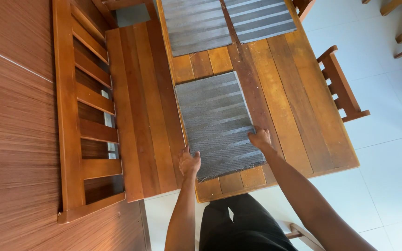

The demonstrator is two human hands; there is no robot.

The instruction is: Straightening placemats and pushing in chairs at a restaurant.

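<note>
Your left hand pinches the near left edge of the grey striped placemat and your right hand grips its right edge, apparently to square it on the wooden table beside the bench.

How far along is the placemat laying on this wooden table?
Two grey striped placemats already lie flat at the far end of the wooden table. The left hand and right hand each rest on a side edge of a third placemat at the near end. The table's right side is bare beside it.
</note>
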